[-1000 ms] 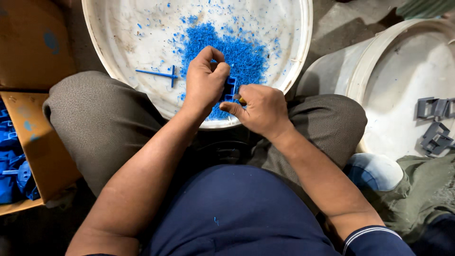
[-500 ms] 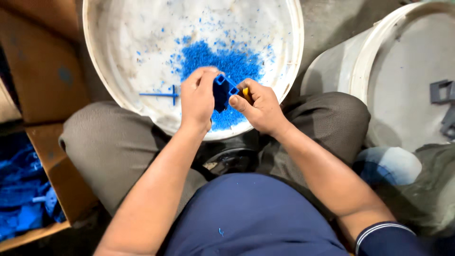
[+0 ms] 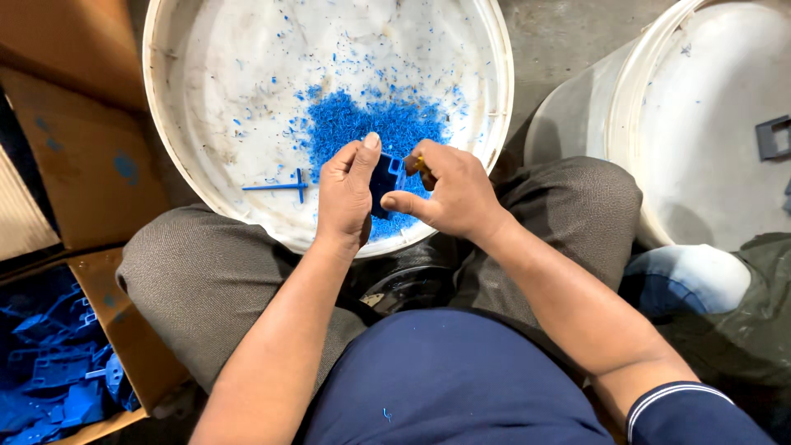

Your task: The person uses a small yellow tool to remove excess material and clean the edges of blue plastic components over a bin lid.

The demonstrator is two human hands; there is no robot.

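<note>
My left hand point(image 3: 346, 194) grips a small blue plastic part point(image 3: 384, 180) over the near edge of a white bucket point(image 3: 165, 124). My right hand point(image 3: 449, 194) is closed around a small tool with an orange-yellow handle point(image 3: 419, 164), its tip at the part's upper edge. Below both hands, inside the bucket, lies a heap of blue plastic shavings point(image 3: 371, 124). A thin blue cross-shaped sprue point(image 3: 280, 187) rests on the bucket's floor to the left of my left hand.
A second white bucket point(image 3: 709, 124) at the right holds a dark grey part point(image 3: 773, 136). A cardboard box point(image 3: 124, 346) at the lower left is filled with blue plastic parts point(image 3: 49, 371). My knees flank the first bucket.
The view has shifted so the bucket sits further left and up. My hands have turned the blue part and lifted it slightly; the grip on part and tool is unchanged.
</note>
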